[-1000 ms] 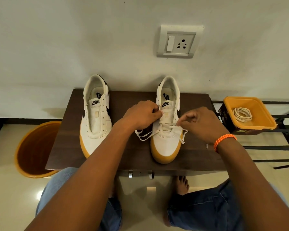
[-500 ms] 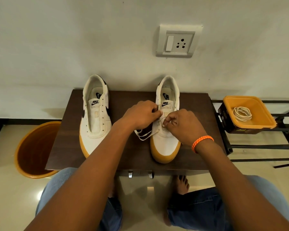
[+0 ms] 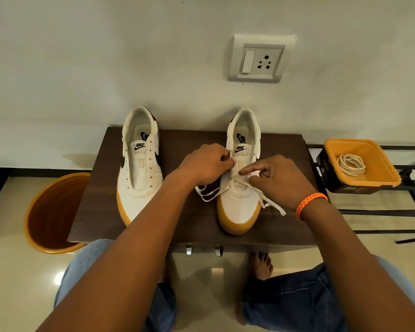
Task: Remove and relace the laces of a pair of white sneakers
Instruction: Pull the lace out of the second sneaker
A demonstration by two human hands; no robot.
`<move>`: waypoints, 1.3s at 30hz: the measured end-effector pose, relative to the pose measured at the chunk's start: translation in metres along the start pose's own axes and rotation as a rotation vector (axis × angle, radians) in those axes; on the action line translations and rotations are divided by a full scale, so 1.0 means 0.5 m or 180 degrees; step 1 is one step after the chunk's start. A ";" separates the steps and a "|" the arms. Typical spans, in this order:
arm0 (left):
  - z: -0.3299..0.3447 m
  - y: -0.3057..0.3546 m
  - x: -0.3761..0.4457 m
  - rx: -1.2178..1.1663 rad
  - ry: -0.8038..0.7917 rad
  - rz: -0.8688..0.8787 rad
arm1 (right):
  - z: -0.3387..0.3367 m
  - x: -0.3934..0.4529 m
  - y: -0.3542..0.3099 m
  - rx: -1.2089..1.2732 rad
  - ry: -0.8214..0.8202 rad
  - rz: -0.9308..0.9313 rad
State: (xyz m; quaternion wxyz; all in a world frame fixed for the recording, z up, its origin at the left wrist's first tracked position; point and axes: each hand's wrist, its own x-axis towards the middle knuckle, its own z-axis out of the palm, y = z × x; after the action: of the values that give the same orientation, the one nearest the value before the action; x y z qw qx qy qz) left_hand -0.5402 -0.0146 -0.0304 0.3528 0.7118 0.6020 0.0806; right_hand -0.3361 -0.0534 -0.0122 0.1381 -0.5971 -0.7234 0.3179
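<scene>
Counting first: two white sneakers on one dark table [image 3: 101, 212]; two hands over the right-side shoe; one coiled lace [image 3: 351, 164] in one orange tub [image 3: 391, 178]; one orange bin [image 3: 34, 226] on the floor at the left; one wall socket [image 3: 261, 59] above.

Left sneaker [image 3: 139, 173] stands unlaced, eyelets bare, tongue flat, toe toward the person, its yellow sole at the table's near-left part; right sneaker [image 3: 240, 204] is partly laced, lower rows crossed, loose lace ends [image 3: 207, 192] trailing on the tabletop to either side of it.

Left hand [image 3: 203, 165] has fingers curled, pinching the lace at the shoe's left eyelet row; right hand [image 3: 277, 180] is curled too, index finger stretched toward the tongue, thumb and other fingers apparently pinching lace, though the grip itself is partly hidden; an orange wristband [image 3: 310, 204] sits on that wrist.

Edges: both heels reach the table's far edge by the wall; both toes stop short of the near edge; a wide bare strip of tabletop lies between the shoes; the tub rests on a black rack [image 3: 412, 212] just beside the table's right edge.

Both shoes have white uppers, dark side marks, yellow soles.
</scene>
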 end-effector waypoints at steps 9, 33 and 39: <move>0.000 0.002 -0.002 -0.0076 -0.0037 0.0055 | 0.061 0.024 -0.003 -0.0357 0.0143 -0.0069; 0.000 0.002 -0.001 -0.0078 -0.0052 0.0029 | 0.042 0.019 -0.002 -0.0188 0.0037 -0.0133; -0.001 0.001 -0.001 -0.0159 -0.0063 0.0028 | 0.052 0.019 -0.001 -0.0342 0.0335 -0.0052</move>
State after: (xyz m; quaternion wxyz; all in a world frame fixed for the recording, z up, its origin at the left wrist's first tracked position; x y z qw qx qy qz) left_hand -0.5403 -0.0151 -0.0298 0.3760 0.7062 0.5931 0.0901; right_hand -0.3538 -0.0523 -0.0332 0.1462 -0.6136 -0.7361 0.2456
